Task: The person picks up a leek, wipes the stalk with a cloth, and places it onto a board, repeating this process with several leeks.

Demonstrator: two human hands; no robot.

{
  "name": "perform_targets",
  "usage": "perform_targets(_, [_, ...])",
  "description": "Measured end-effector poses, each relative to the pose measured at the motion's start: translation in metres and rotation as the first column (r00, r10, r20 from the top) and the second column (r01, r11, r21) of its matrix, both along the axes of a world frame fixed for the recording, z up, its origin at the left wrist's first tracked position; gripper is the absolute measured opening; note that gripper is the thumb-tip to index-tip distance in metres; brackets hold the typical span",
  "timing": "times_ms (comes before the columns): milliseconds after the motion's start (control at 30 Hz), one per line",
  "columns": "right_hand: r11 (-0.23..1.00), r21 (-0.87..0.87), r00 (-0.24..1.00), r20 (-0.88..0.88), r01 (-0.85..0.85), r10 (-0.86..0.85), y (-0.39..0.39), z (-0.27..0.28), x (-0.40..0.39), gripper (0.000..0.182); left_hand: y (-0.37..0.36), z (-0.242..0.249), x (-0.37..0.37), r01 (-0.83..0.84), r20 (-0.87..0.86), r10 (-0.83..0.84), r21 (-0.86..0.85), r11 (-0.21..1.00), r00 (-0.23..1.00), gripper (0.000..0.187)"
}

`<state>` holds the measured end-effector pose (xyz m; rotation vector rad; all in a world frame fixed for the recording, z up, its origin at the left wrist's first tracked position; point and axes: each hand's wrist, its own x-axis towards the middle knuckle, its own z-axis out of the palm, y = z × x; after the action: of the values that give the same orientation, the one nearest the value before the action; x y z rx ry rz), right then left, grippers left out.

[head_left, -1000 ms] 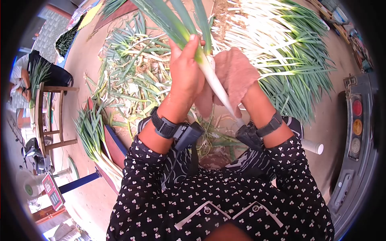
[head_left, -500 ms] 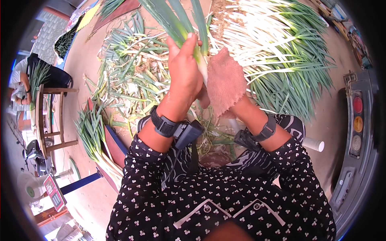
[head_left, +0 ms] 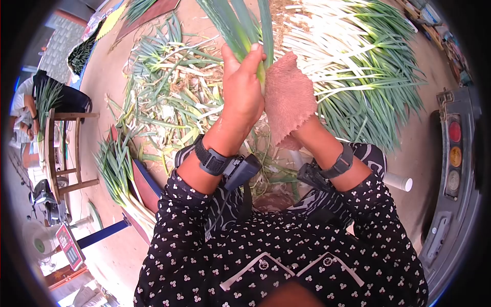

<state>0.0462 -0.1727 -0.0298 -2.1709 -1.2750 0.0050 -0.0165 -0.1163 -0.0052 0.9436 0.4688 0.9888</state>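
Tan, leaf-littered floor [head_left: 97, 79] spreads left of the hands; the left hand [head_left: 242, 92] curls firmly round a green-leaved stalk [head_left: 228, 25]; pinkish-brown cloth [head_left: 290, 94] covers the right hand [head_left: 297, 137], grip unclear.

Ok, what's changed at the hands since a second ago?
The left hand and the green onion shifted slightly right in the picture. The cloth now covers most of the onion's white part, plainly visible before. Nothing visibly let go: the left hand still grips the onion. The big onion pile looks unchanged.
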Motion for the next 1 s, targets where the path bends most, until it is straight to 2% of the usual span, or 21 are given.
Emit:
perform_targets(100, [0.998, -0.001, 0.995, 0.068, -0.067, 0.067, -0.006, 0.013, -0.005, 0.033, 0.004, -0.001, -0.004, -0.008, 0.029, 0.007, 0.010, 1.000, 1.000, 0.018])
perform_targets(200, [0.994, -0.014, 0.979, 0.170, -0.109, 0.110, -0.013, 0.007, -0.009, 0.021, 0.009, -0.003, -0.006, 0.010, 0.031, -0.010, -0.009, 1.000, 0.999, 0.018])
perform_targets(333, [0.989, -0.032, 0.967, 0.210, -0.143, 0.146, -0.020, 0.003, -0.011, 0.024, 0.016, -0.006, -0.008, 0.025, 0.022, -0.024, -0.070, 0.997, 0.999, 0.017])
perform_targets(500, [0.955, -0.214, 0.974, 0.051, -0.206, 0.222, -0.030, 0.007, -0.003, 0.027, 0.026, -0.004, -0.012, 0.089, 0.045, -0.084, -0.104, 0.991, 0.995, 0.020])
perform_targets(567, [0.933, -0.301, 0.979, -0.108, -0.198, 0.173, -0.031, 0.018, 0.004, 0.029, 0.027, -0.005, -0.012, 0.129, 0.046, -0.125, -0.086, 0.988, 0.991, 0.019])
perform_targets(633, [0.937, -0.332, 0.975, -0.222, -0.105, 0.030, -0.029, 0.030, 0.005, 0.032, 0.024, -0.004, -0.010, 0.131, 0.037, -0.128, -0.081, 0.988, 0.991, 0.018])
perform_targets(700, [0.982, -0.178, 0.986, -0.167, -0.056, 0.026, -0.020, 0.027, 0.004, 0.033, 0.015, -0.003, -0.003, 0.090, 0.015, -0.089, -0.084, 0.992, 0.996, 0.018])
perform_targets(733, [0.997, -0.077, 0.994, -0.112, -0.021, 0.012, -0.014, 0.023, 0.001, 0.031, 0.011, -0.004, 0.001, 0.075, 0.071, -0.070, -0.068, 0.995, 0.995, 0.018])
perform_targets(833, [0.935, 0.297, 0.980, 0.100, -0.194, 0.172, -0.009, 0.008, -0.002, 0.030, 0.008, -0.007, 0.003, 0.033, 0.049, -0.031, -0.059, 0.998, 0.998, 0.017])
perform_targets(900, [0.974, 0.144, 0.980, 0.126, -0.172, 0.155, -0.015, 0.008, -0.009, 0.033, 0.010, -0.004, -0.001, 0.033, 0.040, -0.030, -0.096, 0.995, 0.999, 0.017])
perform_targets(1000, [0.978, 0.044, 0.978, -0.014, -0.206, 0.207, -0.022, 0.017, -0.014, 0.034, 0.019, -0.009, -0.005, 0.057, 0.041, -0.051, -0.151, 0.987, 0.998, 0.019])
